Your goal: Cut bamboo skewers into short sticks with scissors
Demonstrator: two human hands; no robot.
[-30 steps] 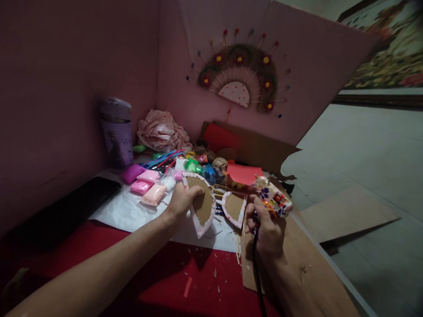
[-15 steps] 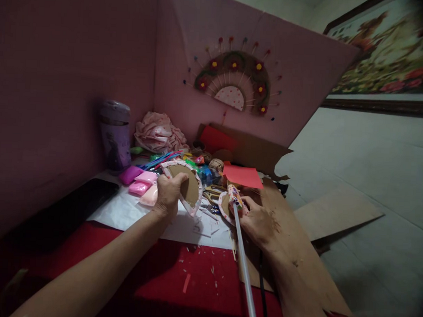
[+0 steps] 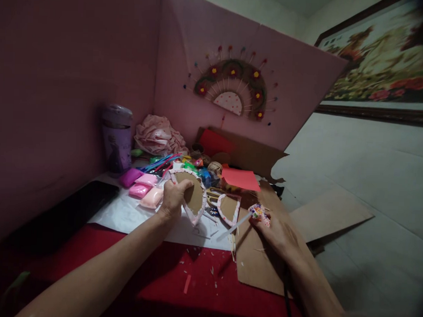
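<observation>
My left hand [image 3: 171,199] grips a brown cardboard fan-shaped piece [image 3: 192,195] with a white and pink edge, holding it tilted above the white paper sheet [image 3: 126,213]. My right hand [image 3: 276,232] is closed on a patterned glue gun [image 3: 260,211], lowered onto the brown cardboard sheet [image 3: 259,262]. A pale glue stick [image 3: 231,229] juts from the gun toward the left. A black cord [image 3: 287,290] runs back along my right forearm. A second, smaller cardboard piece [image 3: 228,207] with the same trim lies between my hands.
Pink and peach clay packets [image 3: 144,186], coloured sticks, twine and a red paper sheet [image 3: 240,178] crowd the back. A purple tumbler [image 3: 115,136] and crumpled cloth [image 3: 158,136] stand by the pink wall, where a finished fan decoration [image 3: 233,90] hangs. A black phone [image 3: 74,209] lies left.
My right hand turned the glue gun and brought it down to the right onto the cardboard sheet; the glue stick now points left. My left hand kept its hold on the cardboard piece, shifting it slightly.
</observation>
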